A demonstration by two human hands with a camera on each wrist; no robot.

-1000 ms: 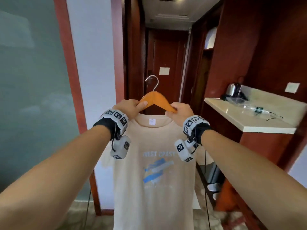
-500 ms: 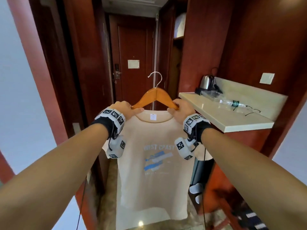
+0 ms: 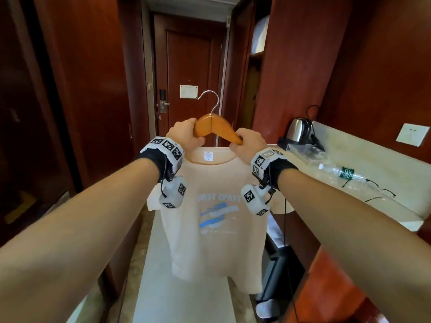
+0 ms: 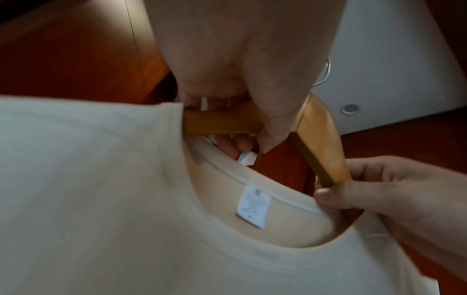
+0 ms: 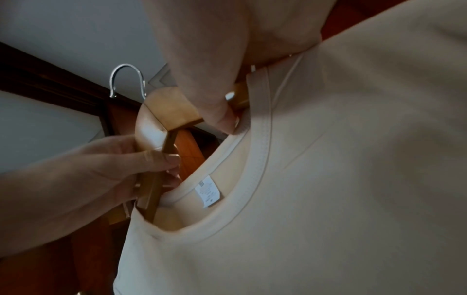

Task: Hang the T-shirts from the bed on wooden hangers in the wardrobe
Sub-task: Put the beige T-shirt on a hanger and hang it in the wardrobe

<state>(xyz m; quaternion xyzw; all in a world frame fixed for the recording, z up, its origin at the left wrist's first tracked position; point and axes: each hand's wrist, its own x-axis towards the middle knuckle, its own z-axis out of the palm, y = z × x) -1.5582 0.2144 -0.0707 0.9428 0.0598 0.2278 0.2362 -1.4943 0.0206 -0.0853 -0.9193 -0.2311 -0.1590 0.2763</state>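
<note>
At frame centre the T-shirt (image 3: pixel 210 220) hung on the hanger (image 3: pixel 215 127); left hand (image 3: pixel 186 136) and right hand (image 3: pixel 250 143) each gripped one arm; a loosened grip could have let it slip.

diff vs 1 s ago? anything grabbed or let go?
Nothing grabbed or released. The person has turned right and advanced: the glass wall is gone from view, and the door and kettle look nearer. Left hand and right hand still grip the hanger carrying the T-shirt.
</note>
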